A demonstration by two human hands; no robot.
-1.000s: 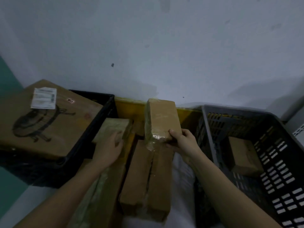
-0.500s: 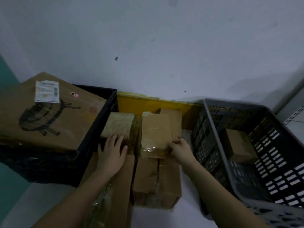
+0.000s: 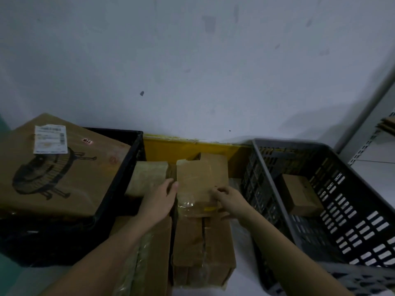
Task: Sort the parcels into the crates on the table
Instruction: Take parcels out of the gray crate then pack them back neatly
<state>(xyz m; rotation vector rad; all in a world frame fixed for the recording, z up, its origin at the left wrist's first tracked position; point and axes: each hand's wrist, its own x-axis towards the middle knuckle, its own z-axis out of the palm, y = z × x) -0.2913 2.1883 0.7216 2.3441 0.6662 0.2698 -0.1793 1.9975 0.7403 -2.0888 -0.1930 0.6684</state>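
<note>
A brown taped parcel (image 3: 199,180) lies flat on a larger cardboard box (image 3: 203,244) in the gap between two crates. My right hand (image 3: 229,199) grips its near right corner, fingers curled over the top face. My left hand (image 3: 159,199) lies flat with fingers spread, touching the parcel's left edge and partly over a pale wrapped parcel (image 3: 147,176). The black crate (image 3: 128,167) on the left holds a big cardboard box (image 3: 64,171) with a white label. A small brown box (image 3: 301,195) sits inside the grey crate (image 3: 267,167) on the right.
A long cardboard box (image 3: 158,259) lies under my left forearm. Another brown box (image 3: 213,161) stands behind the taped parcel, against a yellow panel (image 3: 171,148). The wall is close behind. A metal shelf upright (image 3: 369,144) rises at the far right.
My right hand has lowered the brown parcel from upright to flat on the larger box. My left hand has slid right, from the pale parcel to the brown parcel's left edge.
</note>
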